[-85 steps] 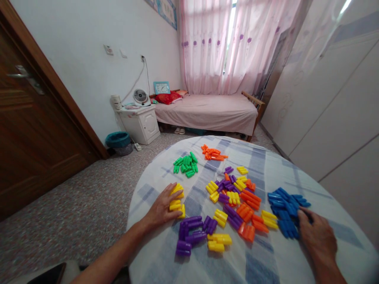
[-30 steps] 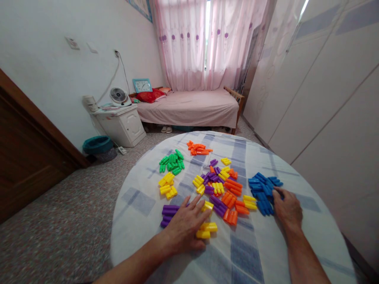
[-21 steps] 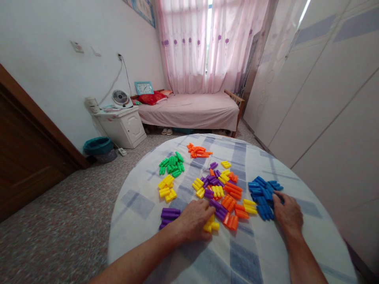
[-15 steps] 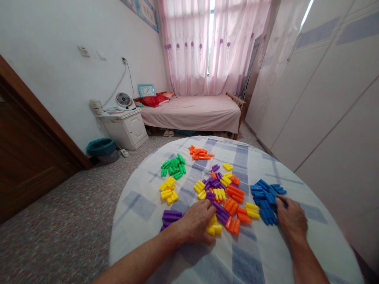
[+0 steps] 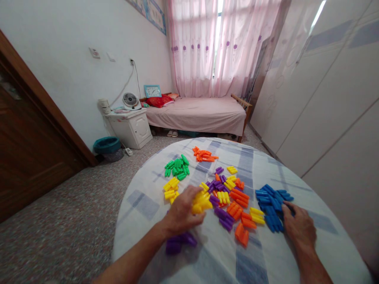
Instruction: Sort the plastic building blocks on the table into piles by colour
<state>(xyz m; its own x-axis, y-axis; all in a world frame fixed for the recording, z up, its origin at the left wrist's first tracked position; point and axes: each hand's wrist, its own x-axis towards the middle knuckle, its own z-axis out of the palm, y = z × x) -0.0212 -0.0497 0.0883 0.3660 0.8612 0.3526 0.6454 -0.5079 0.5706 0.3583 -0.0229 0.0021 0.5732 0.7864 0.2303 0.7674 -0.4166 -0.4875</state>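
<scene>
We hold our left hand (image 5: 183,211) raised over the cloth (image 5: 213,256), forearm slanting in from the near left, thumb and fingers closed around some yellow pieces (image 5: 201,201). A yellow pile (image 5: 171,184) lies just beyond its knuckles, purple pieces (image 5: 174,246) on its near side. Our right hand (image 5: 300,227) bends its fingers beside the blue pile (image 5: 275,203), which lies just left of it; we cannot tell whether it grips one.

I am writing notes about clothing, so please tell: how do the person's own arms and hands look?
The left hand and right hand are bare, without gloves. No sleeve shows on the left forearm or right forearm, and no watch or bracelet is visible.
</scene>
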